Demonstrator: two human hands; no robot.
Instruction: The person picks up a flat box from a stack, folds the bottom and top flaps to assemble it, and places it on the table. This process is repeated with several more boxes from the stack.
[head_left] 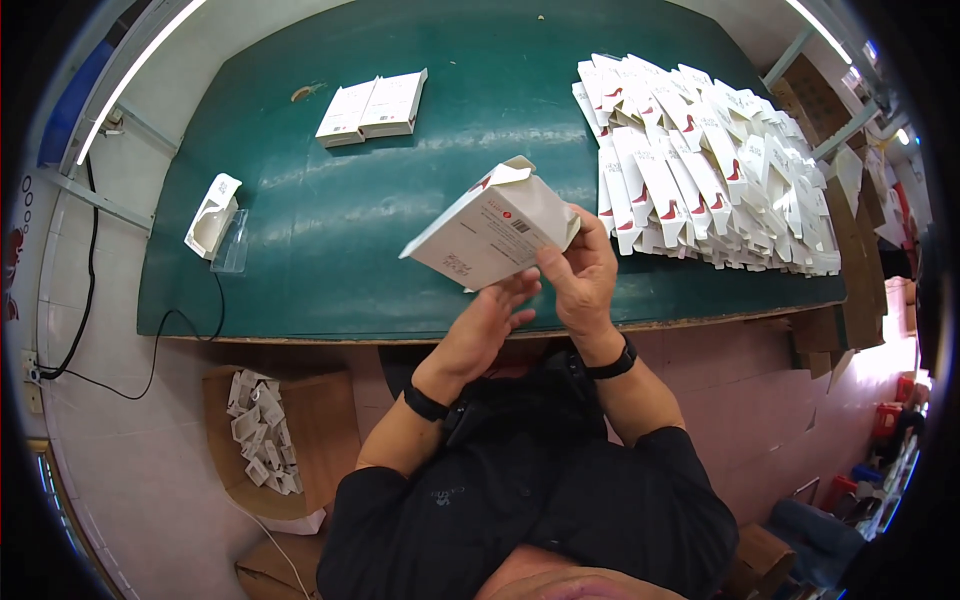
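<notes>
A white cardboard box (pixel 480 235) with printing and a barcode is held tilted above the near part of the table. Its flaps stand out at the upper end and at the left corner. My right hand (pixel 582 275) grips the box's right end, thumb on the printed face and fingers behind the edge. Just under the lower edge is my left hand (pixel 488 325), its fingers stretched and apart; whether they touch the cardboard I cannot tell.
The green table (pixel 330 240) bears a big heap of flat white cartons (pixel 690 170) at right and two closed white boxes (pixel 372 108) at the back. At left lie a white tray insert (pixel 212 217) and a clear plastic piece (pixel 232 245). A brown carton (pixel 325 420) holds white inserts below.
</notes>
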